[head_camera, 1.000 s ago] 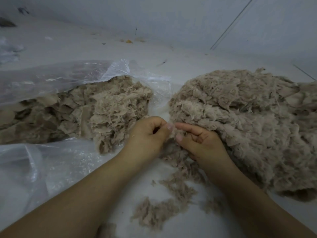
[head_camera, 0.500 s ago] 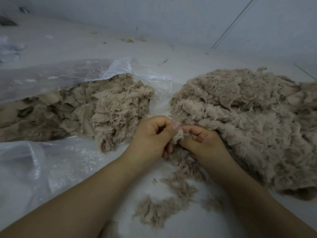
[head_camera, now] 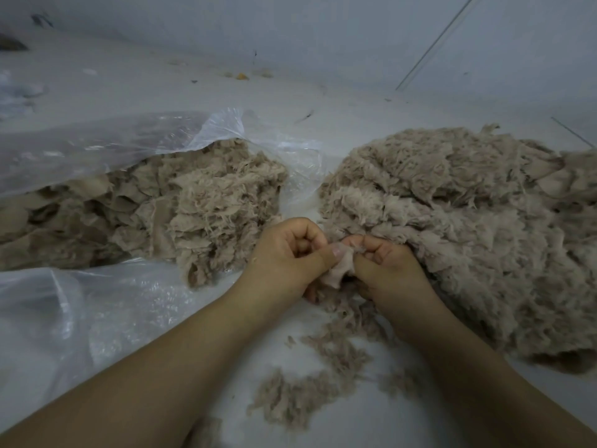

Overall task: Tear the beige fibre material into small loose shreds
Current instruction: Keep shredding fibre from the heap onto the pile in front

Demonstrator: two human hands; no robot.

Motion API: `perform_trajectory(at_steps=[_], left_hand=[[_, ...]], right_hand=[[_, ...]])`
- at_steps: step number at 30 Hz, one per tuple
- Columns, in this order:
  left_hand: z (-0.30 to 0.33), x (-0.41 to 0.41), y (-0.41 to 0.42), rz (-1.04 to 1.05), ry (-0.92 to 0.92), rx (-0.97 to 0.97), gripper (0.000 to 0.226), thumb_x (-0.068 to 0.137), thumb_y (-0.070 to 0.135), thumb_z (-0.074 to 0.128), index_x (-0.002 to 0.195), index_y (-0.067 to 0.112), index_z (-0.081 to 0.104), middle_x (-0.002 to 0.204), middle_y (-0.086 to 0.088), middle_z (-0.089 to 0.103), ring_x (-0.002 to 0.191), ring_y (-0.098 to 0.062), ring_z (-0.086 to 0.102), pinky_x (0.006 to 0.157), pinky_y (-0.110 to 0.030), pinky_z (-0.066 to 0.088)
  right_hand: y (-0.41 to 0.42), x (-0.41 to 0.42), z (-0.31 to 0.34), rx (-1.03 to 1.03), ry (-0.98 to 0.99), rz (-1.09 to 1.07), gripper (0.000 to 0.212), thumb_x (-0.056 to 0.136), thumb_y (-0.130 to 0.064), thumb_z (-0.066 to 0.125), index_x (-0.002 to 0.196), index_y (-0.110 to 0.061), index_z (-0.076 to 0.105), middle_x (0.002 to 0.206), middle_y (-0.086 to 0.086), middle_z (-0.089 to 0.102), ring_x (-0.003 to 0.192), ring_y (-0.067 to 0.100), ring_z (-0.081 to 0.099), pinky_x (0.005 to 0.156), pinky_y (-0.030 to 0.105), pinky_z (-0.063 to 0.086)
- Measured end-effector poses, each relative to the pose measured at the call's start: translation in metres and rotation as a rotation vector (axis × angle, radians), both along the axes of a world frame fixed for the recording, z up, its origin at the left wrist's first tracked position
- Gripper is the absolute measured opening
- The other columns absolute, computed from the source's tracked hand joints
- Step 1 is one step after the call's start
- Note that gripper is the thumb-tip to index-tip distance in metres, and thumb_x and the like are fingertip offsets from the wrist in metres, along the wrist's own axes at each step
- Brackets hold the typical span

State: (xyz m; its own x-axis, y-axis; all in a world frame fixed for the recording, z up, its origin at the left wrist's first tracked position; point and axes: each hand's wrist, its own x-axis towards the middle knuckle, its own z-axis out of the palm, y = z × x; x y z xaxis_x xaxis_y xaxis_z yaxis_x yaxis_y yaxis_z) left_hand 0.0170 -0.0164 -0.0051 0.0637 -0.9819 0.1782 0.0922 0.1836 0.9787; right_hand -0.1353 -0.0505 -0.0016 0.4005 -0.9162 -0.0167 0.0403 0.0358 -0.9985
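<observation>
Dim, flat light with a cool blue-grey cast fell across the scene, its source out of view. Shadows were soft: a faint dark band lay under the near edge of the fibre heap (head_camera: 458, 240) right of the fingers (head_camera: 310, 240), and deeper murk filled folds of the bagged fibre (head_camera: 155, 215) to their left. Pale glare streaked the clear plastic bag (head_camera: 200, 130) beyond and left of the fingers. Wide-angle distortion bent the wall seam (head_camera: 436, 43) far beyond them. Forearms nearest the lens looked soft, and fine detail was smeared throughout.
</observation>
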Motion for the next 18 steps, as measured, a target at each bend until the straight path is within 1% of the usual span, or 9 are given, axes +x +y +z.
perform_trajectory(at_steps=[2,5,8,10,12,14,15,17,18], left_hand=[[0.001,-0.001,0.001,-0.045,-0.022,0.038,0.013,0.083,0.007,0.071,0.082,0.003,0.059,0.061,-0.019,0.064,0.037,-0.016,0.052,0.035,-0.022,0.042],[0.004,-0.001,0.002,-0.097,-0.012,0.056,0.021,0.075,0.016,0.073,0.088,0.006,0.06,0.066,-0.021,0.068,0.04,-0.015,0.056,0.036,-0.022,0.044],[0.005,-0.003,0.004,-0.104,-0.005,0.044,0.013,0.08,0.008,0.072,0.088,0.003,0.063,0.065,-0.012,0.069,0.044,-0.014,0.06,0.039,-0.022,0.046],[0.006,-0.004,0.005,-0.053,-0.006,0.007,0.004,0.084,-0.001,0.068,0.083,0.003,0.066,0.062,-0.008,0.068,0.045,-0.014,0.059,0.04,-0.022,0.047],[0.008,-0.004,0.006,0.013,0.02,-0.053,0.009,0.086,-0.006,0.065,0.081,0.001,0.067,0.061,-0.01,0.065,0.045,-0.016,0.056,0.041,-0.023,0.047],[0.011,-0.005,0.007,0.081,0.015,-0.125,0.013,0.085,-0.007,0.065,0.079,0.005,0.068,0.061,-0.005,0.065,0.049,-0.015,0.056,0.045,-0.023,0.048],[0.012,-0.005,0.008,0.11,-0.004,-0.158,0.016,0.084,-0.007,0.066,0.079,0.008,0.069,0.063,-0.001,0.065,0.053,-0.012,0.056,0.049,-0.022,0.049],[0.015,-0.005,0.009,0.15,-0.028,-0.206,0.018,0.084,-0.006,0.067,0.08,0.011,0.07,0.067,0.004,0.067,0.06,-0.009,0.059,0.057,-0.021,0.049],[0.016,-0.005,0.009,0.169,-0.03,-0.221,0.019,0.084,-0.006,0.066,0.081,0.012,0.07,0.069,0.006,0.067,0.063,-0.008,0.06,0.06,-0.021,0.049]], right_hand=[[-0.001,0.0,-0.002,0.002,0.025,-0.015,0.032,0.094,-0.003,0.057,0.077,-0.022,0.076,0.071,0.009,0.073,0.06,0.021,0.064,0.051,0.024,0.051],[-0.003,0.0,-0.003,0.017,0.002,-0.014,0.031,0.094,-0.004,0.057,0.076,-0.02,0.076,0.077,0.015,0.073,0.068,0.025,0.07,0.061,0.033,0.059],[-0.003,0.0,-0.004,-0.004,0.011,-0.017,0.025,0.094,-0.006,0.059,0.079,-0.018,0.076,0.081,0.021,0.073,0.072,0.031,0.069,0.071,0.043,0.059],[-0.003,-0.001,-0.006,-0.013,0.013,-0.019,0.02,0.092,-0.006,0.061,0.081,-0.015,0.075,0.081,0.023,0.072,0.071,0.032,0.067,0.068,0.041,0.058],[-0.003,-0.001,-0.006,-0.015,0.004,-0.01,0.015,0.092,-0.009,0.062,0.084,-0.013,0.075,0.075,0.02,0.071,0.062,0.028,0.063,0.057,0.033,0.056],[-0.003,-0.001,-0.005,-0.003,0.004,0.001,0.016,0.093,-0.014,0.062,0.086,-0.016,0.076,0.068,0.015,0.067,0.049,0.023,0.051,0.045,0.023,0.041],[-0.003,-0.001,-0.005,0.005,-0.009,0.007,0.019,0.094,-0.013,0.06,0.085,-0.017,0.077,0.062,0.01,0.064,0.043,0.017,0.046,0.042,0.018,0.036],[-0.004,-0.001,-0.005,0.01,-0.038,0.012,0.027,0.094,-0.009,0.057,0.082,-0.021,0.078,0.052,-0.003,0.062,0.034,0.003,0.041,0.036,0.012,0.032],[-0.004,-0.001,-0.005,0.006,-0.037,0.009,0.029,0.095,-0.008,0.057,0.082,-0.023,0.079,0.05,-0.006,0.061,0.032,0.0,0.038,0.035,0.011,0.031]])
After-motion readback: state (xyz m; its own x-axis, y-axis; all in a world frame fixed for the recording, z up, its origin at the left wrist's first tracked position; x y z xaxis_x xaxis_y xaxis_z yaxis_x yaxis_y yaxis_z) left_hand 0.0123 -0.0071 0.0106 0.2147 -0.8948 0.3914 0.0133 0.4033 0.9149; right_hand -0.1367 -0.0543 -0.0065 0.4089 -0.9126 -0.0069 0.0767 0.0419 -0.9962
